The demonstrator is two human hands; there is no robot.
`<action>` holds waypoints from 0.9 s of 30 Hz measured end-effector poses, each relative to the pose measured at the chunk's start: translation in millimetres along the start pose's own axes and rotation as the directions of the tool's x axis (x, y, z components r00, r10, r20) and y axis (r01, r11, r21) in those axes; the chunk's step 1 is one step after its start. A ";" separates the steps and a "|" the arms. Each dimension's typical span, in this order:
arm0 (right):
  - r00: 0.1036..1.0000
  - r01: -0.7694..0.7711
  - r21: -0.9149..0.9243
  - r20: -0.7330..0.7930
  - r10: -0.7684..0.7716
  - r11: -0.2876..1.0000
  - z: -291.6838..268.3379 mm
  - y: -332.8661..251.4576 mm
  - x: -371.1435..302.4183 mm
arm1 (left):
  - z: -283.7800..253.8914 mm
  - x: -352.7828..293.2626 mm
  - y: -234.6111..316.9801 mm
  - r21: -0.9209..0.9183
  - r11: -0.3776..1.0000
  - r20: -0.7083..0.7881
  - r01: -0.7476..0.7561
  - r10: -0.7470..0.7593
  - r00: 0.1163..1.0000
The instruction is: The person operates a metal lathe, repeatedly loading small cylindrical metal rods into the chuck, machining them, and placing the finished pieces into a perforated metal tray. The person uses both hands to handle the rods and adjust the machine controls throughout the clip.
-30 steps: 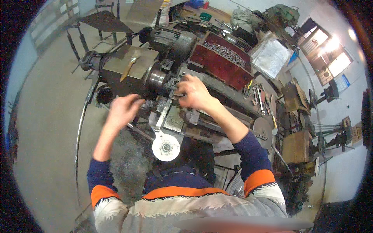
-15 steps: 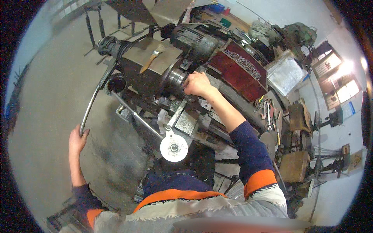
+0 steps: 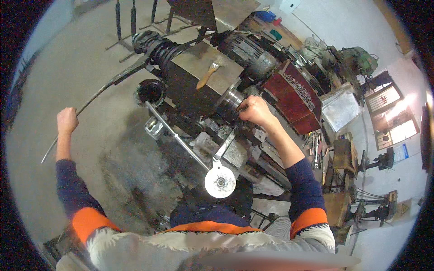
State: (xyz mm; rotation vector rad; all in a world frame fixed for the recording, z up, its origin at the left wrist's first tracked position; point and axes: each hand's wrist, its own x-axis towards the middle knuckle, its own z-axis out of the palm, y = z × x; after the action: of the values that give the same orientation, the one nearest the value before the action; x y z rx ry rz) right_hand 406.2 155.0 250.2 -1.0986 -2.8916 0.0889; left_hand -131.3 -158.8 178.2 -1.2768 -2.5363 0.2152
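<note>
My left hand (image 3: 67, 119) is closed around a long curved metal lever (image 3: 97, 92), whose free end sticks out past my fist. The lever runs up to the far left end of a lathe-like machine's headstock (image 3: 192, 86). At the other end of that headstock, my right hand (image 3: 256, 109) is closed at the mouth of the shiny round spindle nose (image 3: 231, 100). Whatever its fingers hold there is hidden. Nearer to me stands a white round disc (image 3: 220, 182) on a flat metal arm. A long rod (image 3: 176, 135) slants from the machine toward this disc.
A paintbrush (image 3: 208, 76) lies on the headstock cover. Behind my right hand is a dark red tray (image 3: 282, 88) with metal pieces, and a silvery metal box (image 3: 340, 107) beyond. Wrenches (image 3: 316, 151) lie right of my forearm. A motor (image 3: 248, 55) sits behind the headstock.
My left hand has swung the lever outward to the left and away from me. The view has shifted, so the machine appears farther right. My right hand stays at the spindle nose.
</note>
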 end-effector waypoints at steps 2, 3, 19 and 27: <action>1.000 -0.002 -0.029 0.018 0.002 1.000 1.1 2.2 -2.6 | -6.0 6.5 7.8 0.012 1.000 0.015 -0.015 0.015 1.000; 1.000 0.003 -0.038 0.018 -0.002 0.999 -1.1 1.0 -3.8 | -6.1 8.2 9.2 -0.017 0.998 0.048 0.068 -0.067 0.997; 0.777 -0.438 0.231 -0.388 0.496 0.869 -9.4 94.2 -318.1 | 121.6 -7.9 294.7 -0.431 0.901 0.364 -0.038 0.212 0.907; 0.406 -0.869 0.176 -0.284 0.869 0.463 22.1 146.7 -481.2 | 115.0 7.1 277.9 -0.235 0.934 0.206 -0.269 0.318 0.925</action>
State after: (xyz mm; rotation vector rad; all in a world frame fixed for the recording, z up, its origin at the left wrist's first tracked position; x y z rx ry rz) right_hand 861.3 -56.1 206.6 -2.2428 -1.6978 -0.0669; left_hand 38.5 12.2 -1.9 -1.8179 -2.6050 0.1882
